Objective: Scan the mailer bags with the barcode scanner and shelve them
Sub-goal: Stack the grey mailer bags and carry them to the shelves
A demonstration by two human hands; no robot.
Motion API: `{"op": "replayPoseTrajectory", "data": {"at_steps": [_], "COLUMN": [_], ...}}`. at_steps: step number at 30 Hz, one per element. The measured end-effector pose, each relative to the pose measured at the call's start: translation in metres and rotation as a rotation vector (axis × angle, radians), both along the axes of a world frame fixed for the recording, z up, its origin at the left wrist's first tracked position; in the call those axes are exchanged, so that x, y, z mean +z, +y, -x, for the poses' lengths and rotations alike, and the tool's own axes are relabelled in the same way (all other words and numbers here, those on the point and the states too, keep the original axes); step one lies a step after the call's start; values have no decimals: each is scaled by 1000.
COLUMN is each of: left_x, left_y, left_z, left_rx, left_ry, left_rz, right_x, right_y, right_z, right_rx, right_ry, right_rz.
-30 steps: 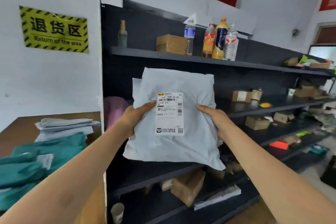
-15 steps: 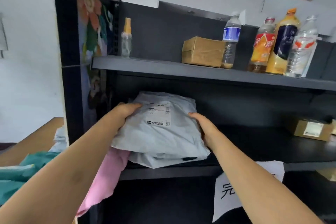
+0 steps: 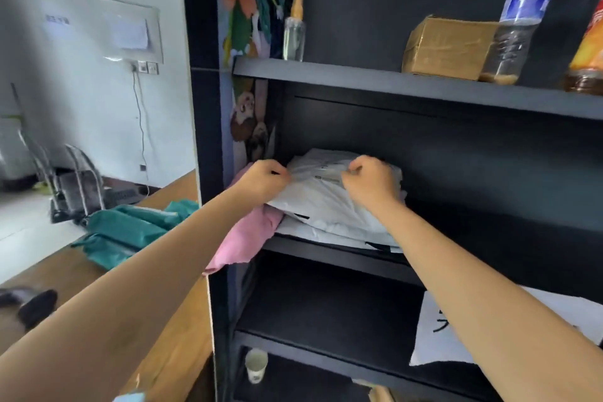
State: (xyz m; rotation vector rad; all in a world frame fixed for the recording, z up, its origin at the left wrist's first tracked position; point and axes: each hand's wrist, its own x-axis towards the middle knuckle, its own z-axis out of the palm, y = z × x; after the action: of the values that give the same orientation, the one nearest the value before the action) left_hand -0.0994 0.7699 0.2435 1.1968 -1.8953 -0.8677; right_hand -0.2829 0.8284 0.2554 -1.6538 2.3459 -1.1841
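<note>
Now the grey mailer bag [image 3: 329, 192], held upright in front of the shelving [image 3: 408, 85] a second ago with its label facing the camera, lies flat on the middle shelf [image 3: 329, 253], on top of another pale mailer bag [image 3: 326, 232] already there. By my reading, that means this bag's shelving step is all but done and only the release is left.

Both hands have curled into loose fists at the bag's near upper edge. The left hand [image 3: 262, 181] has its grip pinching the bag's left corner, and the right hand [image 3: 370, 183] has its grip closed on the bag's right side; I cannot tell how firmly either one bites.

Counted, biggest first: one black shelving unit; one wooden bench [image 3: 182, 188] to the left of the grip; a heap of green mailer bags [image 3: 130, 232] on that bench, at least two, the exact number unclear; two pale mailer bags stacked under the grip; one pink cloth [image 3: 248, 238] hanging just left of and below the grip; one cardboard box [image 3: 448, 46] on the shelf above the grip; two drink bottles [image 3: 518, 19] beside it, the orange one cut by the frame; one small spray bottle [image 3: 294, 31]; one paper cup [image 3: 256, 365] far below the grip. No barcode scanner can be made out with certainty.
</note>
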Motion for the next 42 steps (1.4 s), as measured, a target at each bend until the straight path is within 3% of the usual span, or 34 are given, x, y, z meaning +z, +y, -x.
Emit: {"op": "replayPoseTrajectory", "data": {"at_steps": [5, 10, 15, 19, 25, 32, 42], "left_x": [-13, -31, -37, -30, -10, -10, 3], "left_y": [46, 69, 102, 134, 144, 71, -150], "left_z": [-70, -204, -395, -541, -698, -806, -919], "left_rx": [89, 295, 444, 562, 672, 733, 747], "left_ry": [-366, -392, -495, -602, -688, -717, -640], "left_rz": [132, 109, 101, 64, 30, -11, -42], "right_x": [-4, -33, -60, -51, -24, -28, -22], "right_y": [15, 32, 23, 15, -18, -114, -327], "right_z": [-95, -198, -337, -476, -662, -799, -914], "right_rx": [199, 399, 636, 763, 940, 1022, 1052], "right_ry": [197, 564, 485, 549, 456, 423, 385], "right_rz": [-88, -422, -495, -429, -261, -222, -229]}}
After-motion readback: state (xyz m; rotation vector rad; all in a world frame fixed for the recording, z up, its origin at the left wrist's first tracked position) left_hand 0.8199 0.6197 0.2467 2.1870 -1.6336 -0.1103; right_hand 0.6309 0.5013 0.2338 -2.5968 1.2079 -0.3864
